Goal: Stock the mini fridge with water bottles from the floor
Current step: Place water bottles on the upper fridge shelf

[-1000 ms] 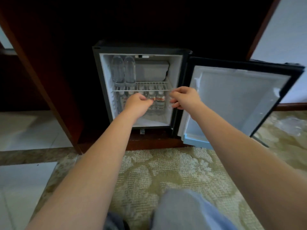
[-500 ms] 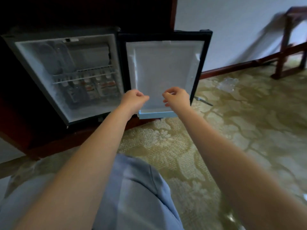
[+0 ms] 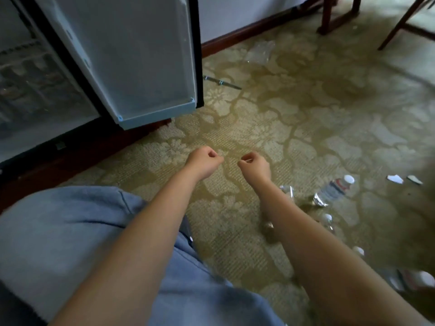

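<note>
Hands first: the left hand (image 3: 204, 161) hangs over the carpet (image 3: 306, 118) with fingers loosely curled and nothing in it. Far left, the mini fridge (image 3: 35, 95) stands with its door (image 3: 131, 57) swung wide, bottles dimly visible on the lower shelf, too blurred to count. Just right of the left hand, the right hand (image 3: 255, 164) is likewise half-closed and empty. Further right, a water bottle (image 3: 335, 190) lies on its side on the floor, others nearby partly hidden by the forearm. Looks like the fetch step: next, the right hand should open, reach down and wrap that bottle's body.
</note>
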### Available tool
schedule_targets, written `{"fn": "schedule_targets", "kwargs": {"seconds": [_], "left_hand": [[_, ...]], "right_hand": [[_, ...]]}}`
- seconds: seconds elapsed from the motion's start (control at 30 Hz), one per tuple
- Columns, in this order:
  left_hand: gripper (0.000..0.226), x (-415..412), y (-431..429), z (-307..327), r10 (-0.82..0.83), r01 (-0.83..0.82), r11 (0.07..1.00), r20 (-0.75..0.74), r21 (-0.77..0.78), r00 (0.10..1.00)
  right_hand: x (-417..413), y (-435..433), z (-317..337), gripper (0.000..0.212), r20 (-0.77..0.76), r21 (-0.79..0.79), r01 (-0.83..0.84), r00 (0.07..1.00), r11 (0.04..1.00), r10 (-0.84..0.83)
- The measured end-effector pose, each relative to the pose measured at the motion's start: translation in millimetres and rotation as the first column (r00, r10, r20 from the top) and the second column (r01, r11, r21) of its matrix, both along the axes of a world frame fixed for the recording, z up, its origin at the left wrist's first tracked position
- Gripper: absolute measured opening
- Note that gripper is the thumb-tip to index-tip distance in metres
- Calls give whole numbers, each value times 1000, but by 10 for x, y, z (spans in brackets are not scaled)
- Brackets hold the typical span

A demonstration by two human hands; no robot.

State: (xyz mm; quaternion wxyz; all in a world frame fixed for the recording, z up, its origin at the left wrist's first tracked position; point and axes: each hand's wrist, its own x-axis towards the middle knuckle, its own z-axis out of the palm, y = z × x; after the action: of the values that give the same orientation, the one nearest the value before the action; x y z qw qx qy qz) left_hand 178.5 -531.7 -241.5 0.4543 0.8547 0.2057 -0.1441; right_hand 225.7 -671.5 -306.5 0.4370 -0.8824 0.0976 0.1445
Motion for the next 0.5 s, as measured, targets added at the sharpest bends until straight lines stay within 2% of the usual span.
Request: {"fn": "schedule_targets", "kwargs": {"seconds": [0.17,0.3,0.4,0.5], "left_hand": [[19,27,-422,-362,-114,114,993,-111,-7,987],[25,41,-679,-571,-151,144,988,-182,-47,972],[29,32,-839,-707,-179,169,983,-206,-66,962],[38,3,-967,-861,-220,204,975,-249,-87,943]], "right_hand": [[-138,-655,-570,36,-137,-82,122,982,989,-133],[-304,-1028,-960,37,-237,-208,204,938,956,-252],[-429,-1173,-1203,54,-270,-287,235,911,929,-313],[-499,-1262,-1373,65,-300,-287,305,872,908,-387]]}}
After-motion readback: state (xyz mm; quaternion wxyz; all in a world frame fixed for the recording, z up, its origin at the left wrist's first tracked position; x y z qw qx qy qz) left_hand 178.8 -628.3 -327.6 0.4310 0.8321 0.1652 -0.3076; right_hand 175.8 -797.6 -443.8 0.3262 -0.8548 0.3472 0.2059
